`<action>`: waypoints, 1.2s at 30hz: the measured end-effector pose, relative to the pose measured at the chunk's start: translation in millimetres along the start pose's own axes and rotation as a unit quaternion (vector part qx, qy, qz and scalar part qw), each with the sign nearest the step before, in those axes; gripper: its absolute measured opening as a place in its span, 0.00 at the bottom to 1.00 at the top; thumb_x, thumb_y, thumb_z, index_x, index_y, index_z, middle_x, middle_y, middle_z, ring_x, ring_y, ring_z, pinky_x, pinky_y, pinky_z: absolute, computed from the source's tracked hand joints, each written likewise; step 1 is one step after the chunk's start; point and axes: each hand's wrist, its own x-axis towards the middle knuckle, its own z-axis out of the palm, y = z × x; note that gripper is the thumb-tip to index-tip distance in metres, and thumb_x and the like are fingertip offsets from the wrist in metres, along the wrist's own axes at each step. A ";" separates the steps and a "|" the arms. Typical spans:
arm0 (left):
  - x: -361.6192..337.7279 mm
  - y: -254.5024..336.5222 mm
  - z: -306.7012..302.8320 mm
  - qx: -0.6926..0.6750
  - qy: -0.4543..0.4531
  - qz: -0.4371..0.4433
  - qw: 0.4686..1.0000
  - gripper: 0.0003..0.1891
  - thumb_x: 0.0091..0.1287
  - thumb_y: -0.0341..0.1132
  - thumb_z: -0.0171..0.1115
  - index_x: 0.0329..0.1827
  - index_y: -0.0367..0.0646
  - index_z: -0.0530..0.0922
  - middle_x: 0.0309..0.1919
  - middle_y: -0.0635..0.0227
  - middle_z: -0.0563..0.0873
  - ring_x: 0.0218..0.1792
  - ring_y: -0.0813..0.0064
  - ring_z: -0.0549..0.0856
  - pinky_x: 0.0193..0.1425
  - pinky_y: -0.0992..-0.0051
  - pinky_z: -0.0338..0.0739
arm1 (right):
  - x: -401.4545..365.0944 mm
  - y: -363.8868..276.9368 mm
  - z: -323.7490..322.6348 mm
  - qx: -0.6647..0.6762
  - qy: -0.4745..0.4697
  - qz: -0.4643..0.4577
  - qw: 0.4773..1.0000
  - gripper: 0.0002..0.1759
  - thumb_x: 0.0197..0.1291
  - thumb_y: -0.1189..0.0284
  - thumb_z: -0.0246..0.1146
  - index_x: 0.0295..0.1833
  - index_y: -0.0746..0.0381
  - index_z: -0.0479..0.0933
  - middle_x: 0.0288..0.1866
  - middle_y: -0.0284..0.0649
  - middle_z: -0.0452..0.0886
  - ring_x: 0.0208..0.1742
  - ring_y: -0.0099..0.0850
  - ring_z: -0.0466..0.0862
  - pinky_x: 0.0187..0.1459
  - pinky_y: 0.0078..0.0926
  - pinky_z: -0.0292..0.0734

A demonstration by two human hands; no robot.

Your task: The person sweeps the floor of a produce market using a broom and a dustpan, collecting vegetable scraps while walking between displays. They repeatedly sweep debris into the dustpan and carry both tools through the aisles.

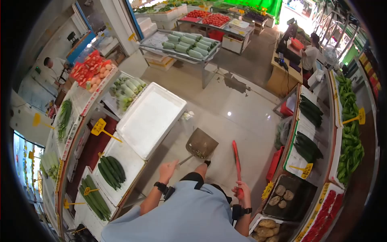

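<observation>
My left hand (167,171) is closed around the thin handle of a dustpan (201,142). The dustpan's brown scoop is held low over the floor in front of my feet, with small green and pale scraps in it. In my right hand (242,190) is a long red broom (236,161), its far end pointing forward and away from me. The broom is apart from the dustpan, to its right. Its bristles do not show clearly. Both wrists wear dark bands.
On the left, a stand carries a white foam tray (151,117), cucumbers (111,171) and long green vegetables (94,197). The right stand holds dark cucumbers (308,147) and potatoes (284,193). Ahead are a gourd table (189,44) and a person (310,54) at a counter. White scraps (187,115) lie by the tray.
</observation>
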 end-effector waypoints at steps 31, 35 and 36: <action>299.2 426.5 226.8 -0.113 0.043 -0.126 0.985 0.25 0.63 0.54 0.66 0.24 0.38 0.81 0.20 0.76 0.75 0.21 0.83 0.68 0.25 0.76 0.60 | 434.2 -572.8 65.5 -0.085 -0.118 0.061 0.987 0.12 0.62 0.62 0.59 0.45 0.57 0.77 0.37 0.35 0.81 0.37 0.31 0.86 0.35 0.21 0.77; 328.5 478.8 242.5 -0.175 0.065 -0.160 0.969 0.22 0.63 0.54 0.67 0.23 0.43 0.80 0.19 0.78 0.74 0.20 0.86 0.68 0.23 0.78 0.59 | 484.3 -627.8 88.7 -0.084 -0.134 0.056 0.986 0.12 0.61 0.61 0.60 0.44 0.56 0.77 0.36 0.35 0.81 0.37 0.32 0.86 0.34 0.23 0.77; 336.7 491.4 247.9 -0.173 0.070 -0.155 0.970 0.22 0.63 0.53 0.67 0.22 0.43 0.80 0.19 0.77 0.75 0.20 0.85 0.68 0.24 0.78 0.59 | 499.7 -635.4 91.6 -0.082 -0.132 0.053 0.987 0.12 0.61 0.60 0.60 0.44 0.56 0.77 0.36 0.35 0.81 0.37 0.32 0.86 0.34 0.23 0.78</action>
